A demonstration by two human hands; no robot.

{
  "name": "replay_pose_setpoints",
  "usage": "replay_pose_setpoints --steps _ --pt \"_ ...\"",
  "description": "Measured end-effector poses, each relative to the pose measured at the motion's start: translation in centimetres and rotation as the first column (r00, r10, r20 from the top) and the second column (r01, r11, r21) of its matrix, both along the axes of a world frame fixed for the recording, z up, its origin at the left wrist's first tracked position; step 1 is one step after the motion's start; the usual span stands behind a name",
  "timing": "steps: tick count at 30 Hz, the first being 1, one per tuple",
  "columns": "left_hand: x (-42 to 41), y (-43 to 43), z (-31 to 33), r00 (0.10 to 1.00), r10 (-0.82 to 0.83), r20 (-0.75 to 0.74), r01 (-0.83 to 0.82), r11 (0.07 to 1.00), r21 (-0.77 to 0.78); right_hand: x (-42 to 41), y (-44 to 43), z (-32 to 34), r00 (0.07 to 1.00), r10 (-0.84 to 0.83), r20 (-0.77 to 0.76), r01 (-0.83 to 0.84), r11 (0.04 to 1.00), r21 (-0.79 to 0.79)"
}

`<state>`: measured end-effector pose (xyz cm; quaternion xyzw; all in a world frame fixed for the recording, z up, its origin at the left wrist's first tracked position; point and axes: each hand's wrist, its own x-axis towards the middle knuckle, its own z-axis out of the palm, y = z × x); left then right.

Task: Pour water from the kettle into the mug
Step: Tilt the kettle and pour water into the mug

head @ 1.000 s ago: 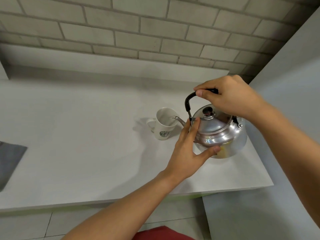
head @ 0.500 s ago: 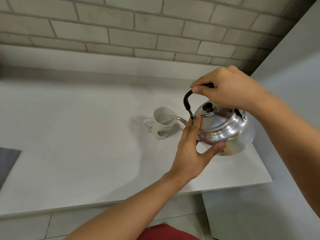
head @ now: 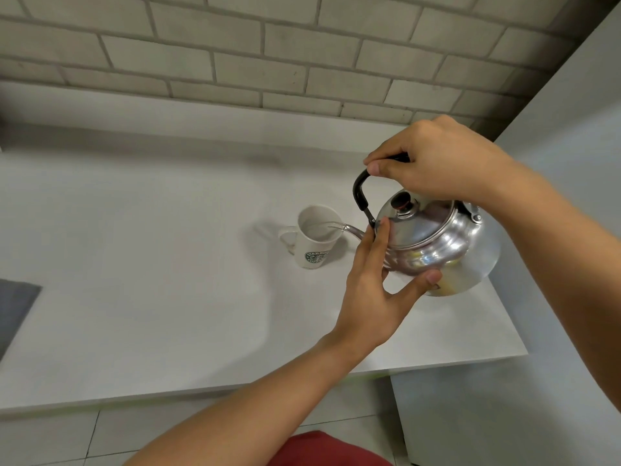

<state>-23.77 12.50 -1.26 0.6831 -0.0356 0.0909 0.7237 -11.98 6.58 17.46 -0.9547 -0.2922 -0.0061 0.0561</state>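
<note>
A shiny steel kettle [head: 433, 243] with a black handle and black lid knob is tilted to the left, its base lifted off the counter. My right hand [head: 440, 163] is closed around the handle from above. My left hand [head: 379, 284] cups the kettle's near side, fingers on the body by the lid and thumb under the lower edge. The thin spout reaches over the rim of a white mug [head: 314, 242] with a green round logo, which stands upright on the counter with its handle to the left. A clear stream leaves the spout into the mug.
The white counter [head: 151, 297] ends in a front edge near me and a right edge just past the kettle. A brick wall stands behind it, a pale wall on the right. A dark grey cloth [head: 15, 307] lies at the counter's far left.
The kettle has tipped further left, its base rising more, and water now runs from the spout into the mug. Both hands kept their hold.
</note>
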Motion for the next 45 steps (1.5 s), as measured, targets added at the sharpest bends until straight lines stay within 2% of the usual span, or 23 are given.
replay_pose_setpoints --steps 45 --pt "-0.1 -0.4 1.3 0.999 -0.008 -0.053 0.001 0.991 -0.132 0.4 1.6 1.3 1.000 0.020 -0.007 -0.021 0.994 -0.108"
